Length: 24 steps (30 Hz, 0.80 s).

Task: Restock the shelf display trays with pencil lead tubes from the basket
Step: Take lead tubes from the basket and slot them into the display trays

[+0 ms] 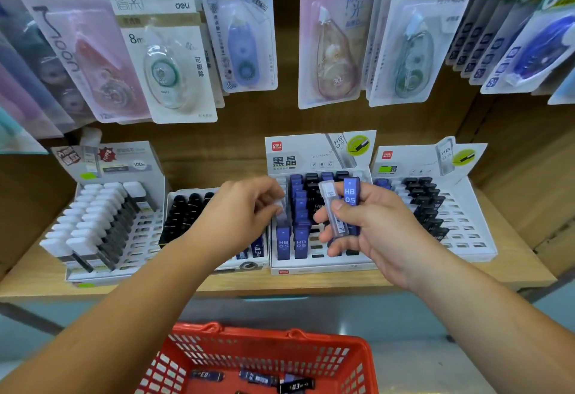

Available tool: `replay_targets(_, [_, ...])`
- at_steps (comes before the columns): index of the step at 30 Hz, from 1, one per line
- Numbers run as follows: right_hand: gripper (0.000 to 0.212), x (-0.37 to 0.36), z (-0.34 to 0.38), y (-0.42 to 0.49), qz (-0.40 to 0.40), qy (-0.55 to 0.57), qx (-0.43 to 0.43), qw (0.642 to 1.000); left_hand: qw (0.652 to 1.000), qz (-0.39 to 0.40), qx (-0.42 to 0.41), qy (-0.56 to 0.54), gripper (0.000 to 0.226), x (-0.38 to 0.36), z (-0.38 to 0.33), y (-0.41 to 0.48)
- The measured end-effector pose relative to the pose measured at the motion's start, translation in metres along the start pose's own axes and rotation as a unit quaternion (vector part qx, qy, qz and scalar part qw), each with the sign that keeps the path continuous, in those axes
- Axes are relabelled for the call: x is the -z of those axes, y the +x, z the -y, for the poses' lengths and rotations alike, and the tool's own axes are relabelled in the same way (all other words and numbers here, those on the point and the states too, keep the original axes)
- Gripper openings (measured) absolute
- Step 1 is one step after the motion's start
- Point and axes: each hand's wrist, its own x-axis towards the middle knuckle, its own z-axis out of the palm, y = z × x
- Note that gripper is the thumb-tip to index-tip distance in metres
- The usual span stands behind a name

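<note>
My right hand (370, 225) grips a small bundle of pencil lead tubes (342, 207), blue HB 0.5 ones and a clear one, above the middle display tray (317, 266). My left hand (245, 210) pinches a single lead tube (281, 210) and holds it over the tray's left column, above blue tubes standing in their slots. A red basket (351, 359) sits below the shelf with several dark lead tubes (261, 378) lying on its bottom.
Left of the middle tray stand a tray of black tubes (186, 213) and a tray of white-capped tubes (102, 225). A partly filled tray (466, 238) stands to the right. Correction tape packs (168, 60) hang above the wooden shelf (513, 266).
</note>
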Motion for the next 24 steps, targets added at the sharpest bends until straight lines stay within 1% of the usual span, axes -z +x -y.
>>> replay_targets(3, [0.017, 0.001, -0.002, 0.002, -0.001, -0.004, 0.001, 1.0, 1.0, 0.005, -0.008, 0.013, 0.013, -0.002, 0.008, 0.002])
replay_targets(9, [0.016, -0.001, -0.002, 0.005, 0.0, 0.002, 0.007, 1.0, 0.999, -0.024, 0.006, -0.029, 0.01, -0.008, 0.011, 0.005])
replay_targets(16, [0.016, -0.002, -0.002, 0.005, -0.002, 0.003, 0.003, 1.0, 0.998, -0.006, 0.008, -0.067, 0.014, -0.009, 0.01, 0.005])
replay_targets(21, [0.016, -0.002, -0.002, 0.005, -0.003, -0.001, 0.0, 1.0, 0.999, -0.005, -0.012, -0.043, 0.012, -0.01, 0.016, 0.004])
replay_targets(24, [0.016, -0.002, -0.002, 0.005, -0.002, -0.001, 0.001, 1.0, 0.999, 0.003, -0.048, -0.024, 0.017, -0.014, 0.02, 0.005])
